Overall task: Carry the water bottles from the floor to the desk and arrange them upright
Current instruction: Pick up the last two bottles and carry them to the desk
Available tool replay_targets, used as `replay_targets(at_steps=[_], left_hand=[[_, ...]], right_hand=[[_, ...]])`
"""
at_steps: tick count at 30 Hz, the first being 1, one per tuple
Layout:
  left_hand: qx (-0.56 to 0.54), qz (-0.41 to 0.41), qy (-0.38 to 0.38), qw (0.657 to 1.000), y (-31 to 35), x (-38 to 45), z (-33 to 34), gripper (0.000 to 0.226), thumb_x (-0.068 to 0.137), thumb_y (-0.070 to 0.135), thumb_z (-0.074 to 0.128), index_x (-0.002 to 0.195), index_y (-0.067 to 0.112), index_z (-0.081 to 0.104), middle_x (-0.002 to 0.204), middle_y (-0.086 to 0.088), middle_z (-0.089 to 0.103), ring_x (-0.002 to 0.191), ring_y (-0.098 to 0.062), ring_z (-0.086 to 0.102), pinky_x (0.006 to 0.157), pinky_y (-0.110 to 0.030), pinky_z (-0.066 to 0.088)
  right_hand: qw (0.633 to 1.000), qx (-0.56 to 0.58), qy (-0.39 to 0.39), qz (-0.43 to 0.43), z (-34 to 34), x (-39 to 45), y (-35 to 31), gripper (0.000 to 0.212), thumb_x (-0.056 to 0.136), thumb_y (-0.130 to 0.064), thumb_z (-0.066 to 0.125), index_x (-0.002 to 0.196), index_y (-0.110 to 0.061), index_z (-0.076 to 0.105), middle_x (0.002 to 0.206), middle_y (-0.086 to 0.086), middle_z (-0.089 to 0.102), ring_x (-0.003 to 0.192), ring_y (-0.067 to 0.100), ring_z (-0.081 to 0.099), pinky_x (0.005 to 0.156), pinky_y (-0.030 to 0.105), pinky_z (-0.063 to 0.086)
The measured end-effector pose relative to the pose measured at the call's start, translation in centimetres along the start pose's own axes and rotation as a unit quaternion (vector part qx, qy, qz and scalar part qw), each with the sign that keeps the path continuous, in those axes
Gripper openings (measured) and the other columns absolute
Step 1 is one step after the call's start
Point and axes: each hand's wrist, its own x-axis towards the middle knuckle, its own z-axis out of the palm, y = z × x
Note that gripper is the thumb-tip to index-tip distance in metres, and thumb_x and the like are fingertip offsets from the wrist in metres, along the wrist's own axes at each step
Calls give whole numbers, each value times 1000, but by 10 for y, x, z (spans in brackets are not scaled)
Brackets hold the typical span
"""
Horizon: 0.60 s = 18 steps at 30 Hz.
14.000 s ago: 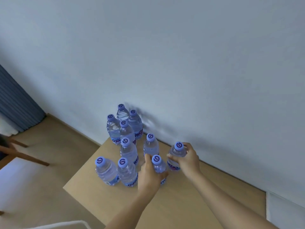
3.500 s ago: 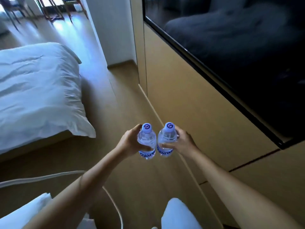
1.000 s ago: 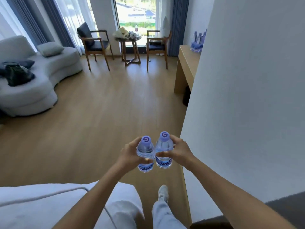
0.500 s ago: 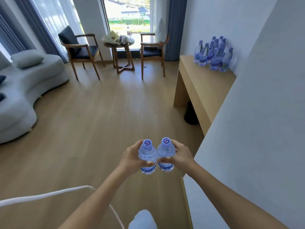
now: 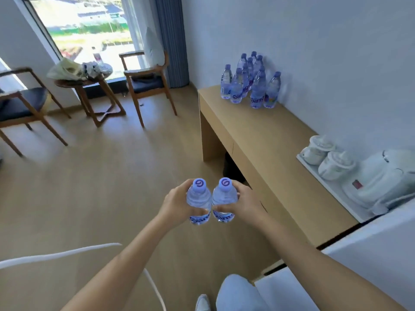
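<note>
I hold two clear water bottles with purple caps upright and side by side in front of me, above the wooden floor. My left hand [image 5: 174, 204] grips the left bottle [image 5: 199, 202] round its body. My right hand [image 5: 243, 202] grips the right bottle [image 5: 224, 199] the same way. The light wooden desk [image 5: 258, 140] stands ahead on the right against the white wall. Several more bottles [image 5: 251, 83] stand upright in a cluster at its far end.
A white tray [image 5: 332, 189] with two lidded cups [image 5: 325, 157] and a white kettle [image 5: 381, 176] sits on the near part of the desk. Two wooden chairs [image 5: 146, 84] and a small round table [image 5: 89, 86] stand by the window. A white cable [image 5: 67, 252] crosses the lower left.
I have walked closer to the desk with both bottles still held. The desk and its bottle cluster look larger, and the tray with the kettle has come into view.
</note>
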Motion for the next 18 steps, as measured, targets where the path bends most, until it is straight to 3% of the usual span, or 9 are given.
replay_targets(at_steps=[3,6,11,18], left_hand=[[13,15,-16,1000,10,64,-10,56,49,41,82,99,49,57,84,20,67,80,-8,66,76,-34,57],[22,42,-41,998,20,133,-13,56,49,40,83,99,47,58,83,23,67,77,-2,65,74,-29,56],[36,78,-86,993,47,261,-12,57,52,39,85,101,46,57,85,23,67,74,3,63,69,-23,53],[20,100,-122,987,92,419,0,58,58,31,87,107,42,58,86,28,66,77,9,61,67,-13,44]], right_hand=[[999,6,30,10,-18,53,-4,16,63,-51,70,76,-44,63,74,-22,67,70,-5,62,70,23,49],[999,-41,-5,25,-43,108,-5,43,55,-57,83,91,-57,59,91,-32,67,83,-10,64,73,16,50],[997,6,67,43,-86,208,-1,45,58,-41,85,98,-39,66,92,-22,71,82,-6,65,66,10,48],[990,25,118,75,-153,331,5,53,61,-25,90,108,-31,66,98,-16,70,82,-10,63,66,5,45]])
